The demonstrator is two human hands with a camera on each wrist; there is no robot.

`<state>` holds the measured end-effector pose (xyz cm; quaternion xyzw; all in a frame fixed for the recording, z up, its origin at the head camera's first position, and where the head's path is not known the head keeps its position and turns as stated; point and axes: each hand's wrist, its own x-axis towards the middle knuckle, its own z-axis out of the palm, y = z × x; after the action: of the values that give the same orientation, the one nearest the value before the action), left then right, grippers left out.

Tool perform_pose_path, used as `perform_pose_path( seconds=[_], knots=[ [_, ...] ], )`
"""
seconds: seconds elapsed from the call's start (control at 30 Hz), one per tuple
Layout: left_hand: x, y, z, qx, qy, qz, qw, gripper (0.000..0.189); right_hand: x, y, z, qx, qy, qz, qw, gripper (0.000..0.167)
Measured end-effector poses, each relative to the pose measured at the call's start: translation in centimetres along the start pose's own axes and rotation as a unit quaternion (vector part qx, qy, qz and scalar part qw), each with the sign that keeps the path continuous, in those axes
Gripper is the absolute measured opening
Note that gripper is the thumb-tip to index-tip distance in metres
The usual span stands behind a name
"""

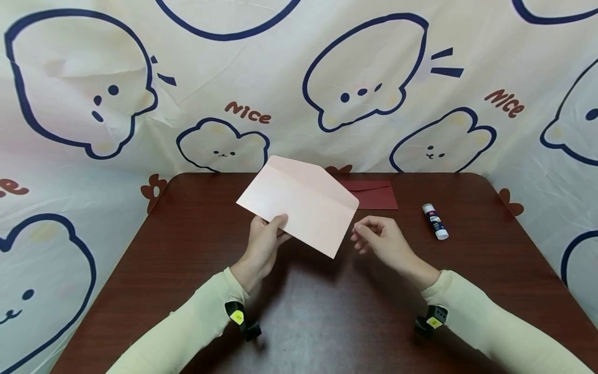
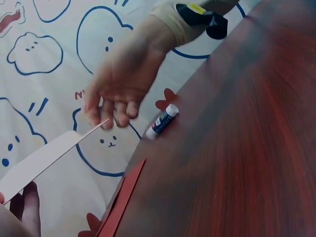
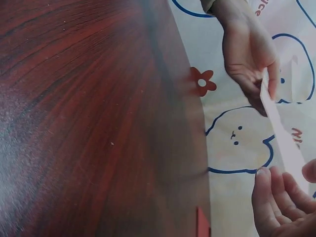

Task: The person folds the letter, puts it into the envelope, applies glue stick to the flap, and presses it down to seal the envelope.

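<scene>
A pale pink envelope [image 1: 299, 205] is held up over the table, tilted, its flap unfolded along the upper edge. My left hand [image 1: 262, 246] grips its lower edge, thumb on the near face and fingers behind. Just off the envelope's right side is my right hand [image 1: 385, 243], fingers loosely bent with nothing between them. In the left wrist view, the fingers of that right hand [image 2: 126, 84] overlap the envelope's tip. The right wrist view has the envelope [image 3: 279, 131] nearly edge-on, with the left hand [image 3: 249, 54] at its far end.
A red envelope [image 1: 376, 198] lies at the back of the dark wooden table [image 1: 317, 322], partly hidden behind the pink one. To its right lies a glue stick [image 1: 435, 222] with a white cap. A cartoon-printed cloth [image 1: 289, 78] hangs around the back and sides.
</scene>
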<state>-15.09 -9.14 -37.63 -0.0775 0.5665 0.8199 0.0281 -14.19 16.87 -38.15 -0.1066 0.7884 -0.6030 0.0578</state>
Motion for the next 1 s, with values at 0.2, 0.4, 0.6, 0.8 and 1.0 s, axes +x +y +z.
perform_pose_path(
  seconds=[0.2,0.4,0.6,0.8,1.0],
  knots=[
    [-0.7,-0.2,0.6,-0.033,-0.01,0.003,0.9994,0.015,0.5,0.5,0.6,0.035,-0.005,0.041,0.9985,0.031],
    [-1.1,-0.9,1.0,-0.028,-0.018,-0.004,0.9995,0.018,0.9,0.5,0.8,0.086,-0.01,0.061,0.9944,0.033],
    [-1.3,-1.3,0.7,-0.014,-0.022,-0.024,0.9994,0.022,0.9,1.1,-0.2,0.103,-0.013,0.08,0.9914,0.039],
    [-0.5,-0.7,-1.2,-0.016,0.009,0.012,0.9998,0.032,0.7,1.7,-1.4,0.069,-0.018,0.075,0.9946,0.041],
    [0.2,-0.5,-3.6,0.114,0.021,0.043,0.9923,0.029,0.6,1.8,-2.0,0.031,-0.006,0.08,0.9963,0.039]
  ],
)
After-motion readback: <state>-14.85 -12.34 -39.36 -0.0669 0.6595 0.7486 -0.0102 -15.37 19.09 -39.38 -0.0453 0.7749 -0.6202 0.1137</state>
